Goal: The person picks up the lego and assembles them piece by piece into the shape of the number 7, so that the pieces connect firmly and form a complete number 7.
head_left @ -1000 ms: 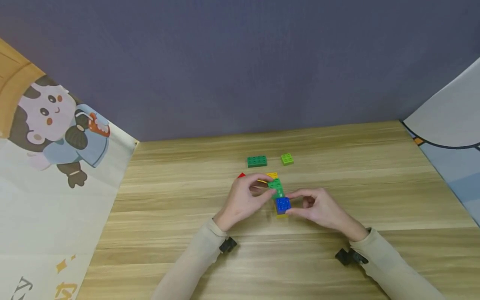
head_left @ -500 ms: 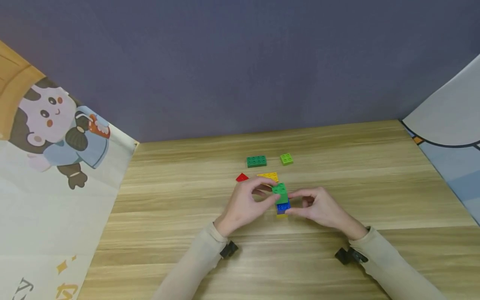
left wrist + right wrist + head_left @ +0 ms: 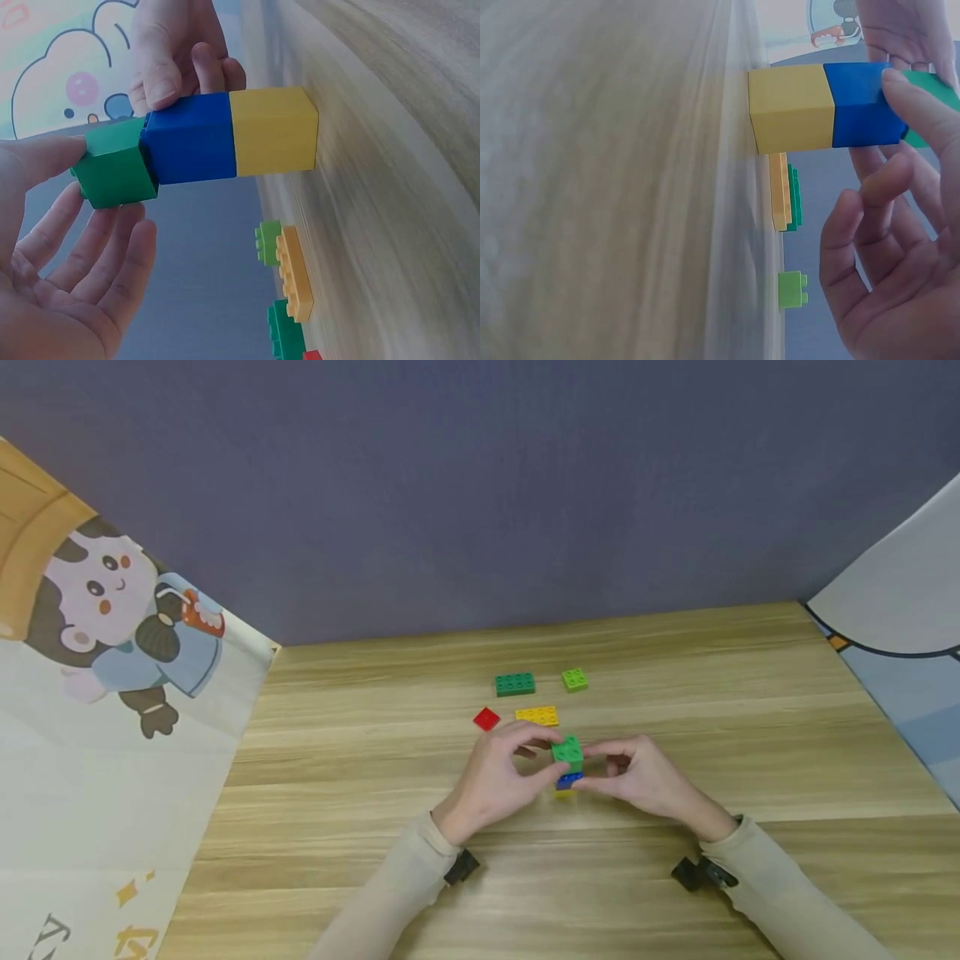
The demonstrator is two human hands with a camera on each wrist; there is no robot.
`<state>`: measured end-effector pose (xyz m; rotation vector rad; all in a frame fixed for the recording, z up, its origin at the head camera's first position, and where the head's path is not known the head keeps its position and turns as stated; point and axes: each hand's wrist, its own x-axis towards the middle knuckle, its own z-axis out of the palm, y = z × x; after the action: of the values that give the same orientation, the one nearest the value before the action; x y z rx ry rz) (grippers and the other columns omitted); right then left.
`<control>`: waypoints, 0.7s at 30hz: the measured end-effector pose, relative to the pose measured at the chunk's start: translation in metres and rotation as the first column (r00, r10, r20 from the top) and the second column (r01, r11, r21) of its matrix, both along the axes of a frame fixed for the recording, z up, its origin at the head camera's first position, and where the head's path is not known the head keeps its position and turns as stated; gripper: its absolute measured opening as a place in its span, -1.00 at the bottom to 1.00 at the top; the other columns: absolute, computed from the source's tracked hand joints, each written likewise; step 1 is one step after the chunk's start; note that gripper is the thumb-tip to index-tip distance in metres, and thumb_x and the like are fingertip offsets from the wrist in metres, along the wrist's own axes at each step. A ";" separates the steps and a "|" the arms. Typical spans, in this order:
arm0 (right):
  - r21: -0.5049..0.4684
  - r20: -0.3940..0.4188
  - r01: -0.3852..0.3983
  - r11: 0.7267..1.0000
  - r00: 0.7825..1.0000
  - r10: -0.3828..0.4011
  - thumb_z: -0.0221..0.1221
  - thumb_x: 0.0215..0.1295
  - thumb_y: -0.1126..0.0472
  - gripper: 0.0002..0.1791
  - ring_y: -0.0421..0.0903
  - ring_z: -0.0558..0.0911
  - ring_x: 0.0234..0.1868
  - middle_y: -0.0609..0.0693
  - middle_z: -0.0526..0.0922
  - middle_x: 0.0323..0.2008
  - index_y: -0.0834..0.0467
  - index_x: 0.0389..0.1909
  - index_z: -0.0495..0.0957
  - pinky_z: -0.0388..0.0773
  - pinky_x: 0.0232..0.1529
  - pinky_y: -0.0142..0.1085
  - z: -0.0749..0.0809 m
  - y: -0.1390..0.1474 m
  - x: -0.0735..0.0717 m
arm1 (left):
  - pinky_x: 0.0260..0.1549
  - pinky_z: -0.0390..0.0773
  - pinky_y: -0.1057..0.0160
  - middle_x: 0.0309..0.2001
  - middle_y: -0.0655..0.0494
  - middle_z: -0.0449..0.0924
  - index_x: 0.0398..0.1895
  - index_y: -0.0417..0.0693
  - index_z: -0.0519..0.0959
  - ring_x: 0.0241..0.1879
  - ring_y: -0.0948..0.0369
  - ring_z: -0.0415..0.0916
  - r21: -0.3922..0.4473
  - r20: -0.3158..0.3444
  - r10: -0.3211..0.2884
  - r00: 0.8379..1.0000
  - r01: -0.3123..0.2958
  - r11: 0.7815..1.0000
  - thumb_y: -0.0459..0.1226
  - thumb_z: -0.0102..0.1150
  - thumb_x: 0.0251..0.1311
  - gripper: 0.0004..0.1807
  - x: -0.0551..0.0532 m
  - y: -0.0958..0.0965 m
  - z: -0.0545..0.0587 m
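My left hand [image 3: 506, 777] pinches a green brick [image 3: 567, 755] between thumb and fingers. The green brick sits at the top of a blue brick [image 3: 191, 139], slightly tilted against it in the left wrist view. Under the blue brick is a yellow cube-shaped brick [image 3: 791, 111] standing on the table. My right hand [image 3: 637, 777] holds the blue brick by its sides with thumb and forefinger; its other fingers are curled beside the stack. In the head view the green brick and the fingers hide most of the blue and yellow bricks.
Beyond the hands lie a flat yellow brick [image 3: 537, 716], a red square piece [image 3: 486, 719], a dark green brick [image 3: 514, 684] and a small lime brick [image 3: 574, 680]. The wooden table [image 3: 360, 718] ends at a dark panel [image 3: 480, 510] at the back.
My left hand has brought the green brick right and toward me, from behind the blue brick to on top of it. The red piece has come into full view. The right hand has stayed put.
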<state>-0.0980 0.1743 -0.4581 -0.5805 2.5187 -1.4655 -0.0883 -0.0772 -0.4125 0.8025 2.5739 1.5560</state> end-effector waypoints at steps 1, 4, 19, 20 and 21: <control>-0.001 -0.001 -0.001 1.000 1.000 0.001 0.60 0.13 0.15 -0.62 -0.34 0.39 -0.61 -0.18 0.58 -0.65 0.12 -0.02 0.83 0.31 -0.62 -0.45 0.000 0.000 0.000 | -0.03 0.73 0.34 0.05 0.18 0.80 0.07 0.01 0.74 0.01 0.15 0.71 -0.001 -0.010 -0.004 1.000 0.004 1.000 -0.25 0.51 0.28 -0.69 0.000 0.000 0.000; -0.003 -0.007 -0.002 1.000 1.000 0.002 0.60 0.13 0.16 -0.61 -0.34 0.39 -0.61 -0.18 0.58 -0.64 0.13 -0.01 0.83 0.31 -0.62 -0.45 0.000 0.000 0.001 | -0.04 0.73 0.34 0.03 0.16 0.80 0.06 -0.01 0.74 0.00 0.15 0.73 -0.004 -0.033 -0.017 0.999 0.017 1.000 -0.26 0.51 0.28 -0.70 0.000 0.001 -0.001; -0.021 -0.011 -0.008 1.000 1.000 0.008 0.60 0.14 0.18 -0.61 -0.36 0.35 -0.63 -0.17 0.53 -0.67 0.15 0.00 0.81 0.26 -0.64 -0.46 0.000 0.000 0.001 | -0.01 0.78 0.18 0.04 0.07 0.79 0.06 -0.06 0.73 0.01 0.01 0.75 -0.026 -0.039 -0.050 0.998 0.049 0.998 -0.27 0.49 0.30 -0.71 0.001 0.001 0.001; -0.022 -0.007 -0.010 1.000 1.000 0.010 0.60 0.14 0.18 -0.60 -0.36 0.35 -0.63 -0.17 0.54 -0.67 0.15 0.01 0.81 0.26 -0.64 -0.46 0.000 0.000 0.001 | -0.01 0.78 0.17 0.04 0.07 0.79 0.06 -0.06 0.73 0.02 0.01 0.75 -0.030 -0.038 -0.053 0.998 0.052 0.998 -0.27 0.49 0.30 -0.71 0.001 0.001 0.001; -0.023 -0.004 -0.011 1.000 1.000 0.011 0.60 0.14 0.18 -0.60 -0.36 0.35 -0.63 -0.16 0.54 -0.67 0.14 0.01 0.81 0.27 -0.64 -0.46 -0.001 0.000 0.001 | 0.00 0.79 0.16 0.05 0.06 0.79 0.06 -0.07 0.73 0.02 0.00 0.75 -0.037 -0.039 -0.056 0.998 0.055 0.998 -0.28 0.48 0.31 -0.71 0.001 0.001 0.001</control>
<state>-0.0970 0.1745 -0.4589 -0.6001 2.5007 -1.4932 -0.0876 -0.0766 -0.4112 0.9021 2.5751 1.4901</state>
